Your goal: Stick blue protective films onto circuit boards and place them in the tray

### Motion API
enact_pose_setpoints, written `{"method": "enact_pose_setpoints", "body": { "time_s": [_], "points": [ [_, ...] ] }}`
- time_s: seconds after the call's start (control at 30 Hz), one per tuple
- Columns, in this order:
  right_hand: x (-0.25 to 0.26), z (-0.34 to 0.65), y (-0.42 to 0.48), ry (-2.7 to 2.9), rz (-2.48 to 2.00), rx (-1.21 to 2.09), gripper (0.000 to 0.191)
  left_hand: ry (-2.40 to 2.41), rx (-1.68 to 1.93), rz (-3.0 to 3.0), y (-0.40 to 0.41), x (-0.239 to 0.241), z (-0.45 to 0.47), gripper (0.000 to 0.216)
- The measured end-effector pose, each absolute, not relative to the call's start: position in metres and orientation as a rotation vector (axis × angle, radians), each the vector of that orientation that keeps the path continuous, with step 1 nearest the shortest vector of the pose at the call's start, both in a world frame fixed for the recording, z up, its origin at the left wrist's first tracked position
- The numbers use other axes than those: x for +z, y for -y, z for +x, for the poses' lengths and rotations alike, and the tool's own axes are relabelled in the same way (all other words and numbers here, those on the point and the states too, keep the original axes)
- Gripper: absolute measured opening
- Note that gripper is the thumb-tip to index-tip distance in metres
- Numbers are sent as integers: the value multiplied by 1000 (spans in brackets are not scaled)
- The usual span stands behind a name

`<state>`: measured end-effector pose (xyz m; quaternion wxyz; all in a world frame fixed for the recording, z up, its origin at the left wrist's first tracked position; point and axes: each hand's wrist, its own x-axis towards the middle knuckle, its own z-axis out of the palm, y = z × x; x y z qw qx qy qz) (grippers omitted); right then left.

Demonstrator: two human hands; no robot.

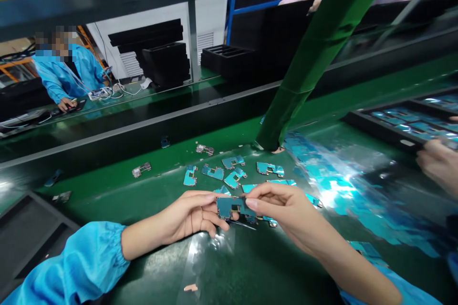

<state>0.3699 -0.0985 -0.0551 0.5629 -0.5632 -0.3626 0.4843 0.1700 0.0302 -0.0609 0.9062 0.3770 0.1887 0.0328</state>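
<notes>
My left hand (195, 217) and my right hand (277, 207) hold one circuit board (225, 207) between them over the green work surface. The board has a blue-green face and a cut-out near its middle. My left thumb and fingers grip its left end, while my right thumb and forefinger pinch its right end. Below it a thin, pointed metal tool (246, 225) shows; I cannot tell whether it is held. Several similar boards (213, 171) with shiny blue film lie just beyond my hands.
A black tray (32, 233) lies at the left. Peeled-looking blue film (343, 195) spreads over the right side. Another person's hand (440, 162) is beside a black tray of boards (379, 126). A green-wrapped post (304, 66) rises ahead. A co-worker (75, 71) sits across the bench.
</notes>
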Motion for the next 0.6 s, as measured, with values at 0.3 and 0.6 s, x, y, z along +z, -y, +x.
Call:
{"method": "enact_pose_setpoints", "body": {
  "time_s": [0.3,0.6],
  "points": [
    [-58,371,100,888,-1317,1162,26,-428,59,799,-27,-55,170,34],
    [-54,370,99,886,-1289,1185,26,-451,41,825,-27,-55,169,35]
  ]
}}
